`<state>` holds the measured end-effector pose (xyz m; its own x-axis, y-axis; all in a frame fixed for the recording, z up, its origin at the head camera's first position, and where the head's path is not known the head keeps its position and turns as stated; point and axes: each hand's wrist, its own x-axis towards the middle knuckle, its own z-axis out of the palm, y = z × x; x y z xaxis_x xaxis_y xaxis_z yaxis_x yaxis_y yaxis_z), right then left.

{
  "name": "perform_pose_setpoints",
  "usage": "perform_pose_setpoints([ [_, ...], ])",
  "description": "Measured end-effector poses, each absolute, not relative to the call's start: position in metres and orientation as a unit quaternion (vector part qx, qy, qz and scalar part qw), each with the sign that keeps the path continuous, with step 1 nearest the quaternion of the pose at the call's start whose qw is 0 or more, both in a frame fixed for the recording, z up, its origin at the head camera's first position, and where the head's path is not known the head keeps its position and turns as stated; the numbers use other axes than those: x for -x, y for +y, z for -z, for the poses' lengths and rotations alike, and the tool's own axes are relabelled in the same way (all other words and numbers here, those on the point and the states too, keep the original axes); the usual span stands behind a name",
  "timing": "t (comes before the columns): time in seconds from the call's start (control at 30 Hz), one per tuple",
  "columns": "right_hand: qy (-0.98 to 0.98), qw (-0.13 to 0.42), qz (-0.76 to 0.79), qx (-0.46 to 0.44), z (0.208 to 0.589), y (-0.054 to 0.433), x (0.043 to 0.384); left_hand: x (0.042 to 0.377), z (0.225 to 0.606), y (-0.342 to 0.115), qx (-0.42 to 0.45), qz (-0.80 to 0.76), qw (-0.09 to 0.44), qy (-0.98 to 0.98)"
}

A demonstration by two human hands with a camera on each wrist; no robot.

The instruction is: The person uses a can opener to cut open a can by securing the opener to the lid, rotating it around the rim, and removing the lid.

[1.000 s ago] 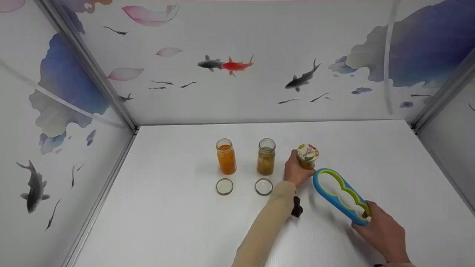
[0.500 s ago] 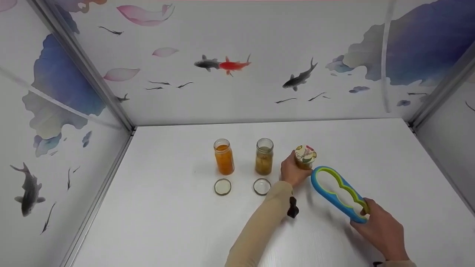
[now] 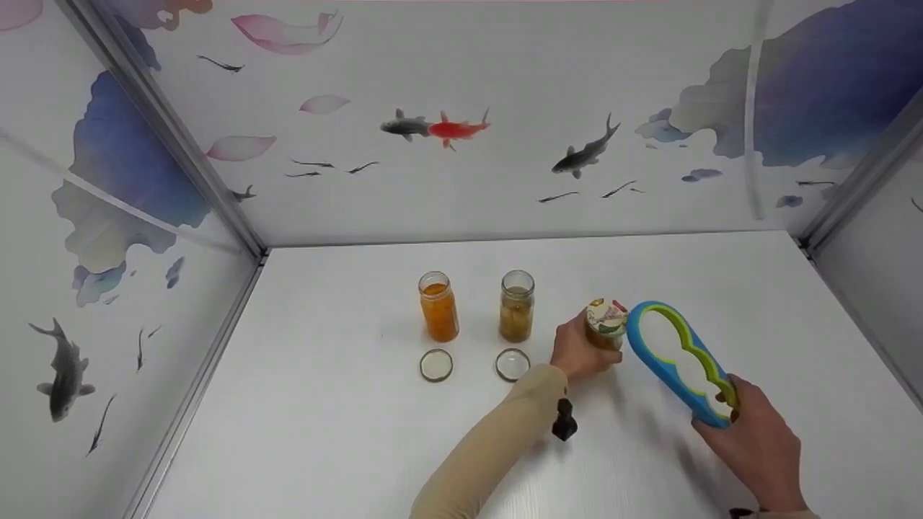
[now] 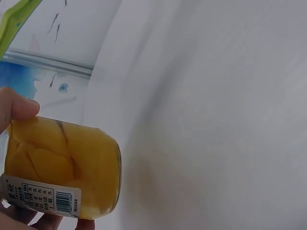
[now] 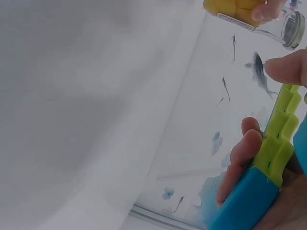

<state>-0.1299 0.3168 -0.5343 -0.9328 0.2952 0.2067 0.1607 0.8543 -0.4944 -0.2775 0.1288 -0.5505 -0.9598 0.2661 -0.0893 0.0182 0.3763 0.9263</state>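
Observation:
My left hand point(image 3: 580, 349) grips a glass jar of yellow fruit pieces point(image 4: 62, 163) round its side, with the thumb on one side and fingers on the other. A patterned lid point(image 3: 607, 317) covers the jar's top. In the left wrist view the jar's base appears raised off the table, its shadow falling apart from it. Just to the right, my right hand point(image 3: 761, 443) holds a blue and lime-green jar opener point(image 3: 672, 382) by its near end. The opener's scalloped loop is tilted, its far end beside the lid; whether they touch I cannot tell.
An open jar with orange contents point(image 3: 440, 317) and an open jar with pale yellow-brown contents point(image 3: 516, 321) stand to the left. In front of them lie two loose lids, one left point(image 3: 436, 365) and one right point(image 3: 513, 365). Printed walls border the white table point(image 3: 324, 432).
The left hand has brought the jar a little nearer and to the right. The right hand and opener have shifted slightly right, with the opener's far end higher in view.

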Motion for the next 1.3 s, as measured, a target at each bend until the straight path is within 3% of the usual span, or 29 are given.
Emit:
perform_pose_setpoints([
  [0.3, -0.951, 0.196, -0.233, 0.052, 0.521, 0.306, 0.140, 0.265, 0.547, 0.127, -0.119, -0.524, 0.122, 0.835],
  [0.57, -0.959, 0.173, -0.223, 0.031, 0.510, 0.296, 0.151, 0.253, 0.542, 0.123, -0.113, -0.542, 0.174, 0.815],
  [0.83, -0.964, 0.166, -0.209, -0.016, 0.503, 0.285, 0.159, 0.245, 0.550, 0.119, -0.145, -0.550, 0.161, 0.807],
  [1.1, -0.970, 0.158, -0.180, -0.040, 0.504, 0.280, 0.162, 0.240, 0.551, 0.126, -0.130, -0.550, 0.210, 0.797],
  [1.3, -0.979, 0.125, -0.154, -0.050, 0.501, 0.280, 0.161, 0.237, 0.551, 0.123, -0.148, -0.539, 0.207, 0.803],
])
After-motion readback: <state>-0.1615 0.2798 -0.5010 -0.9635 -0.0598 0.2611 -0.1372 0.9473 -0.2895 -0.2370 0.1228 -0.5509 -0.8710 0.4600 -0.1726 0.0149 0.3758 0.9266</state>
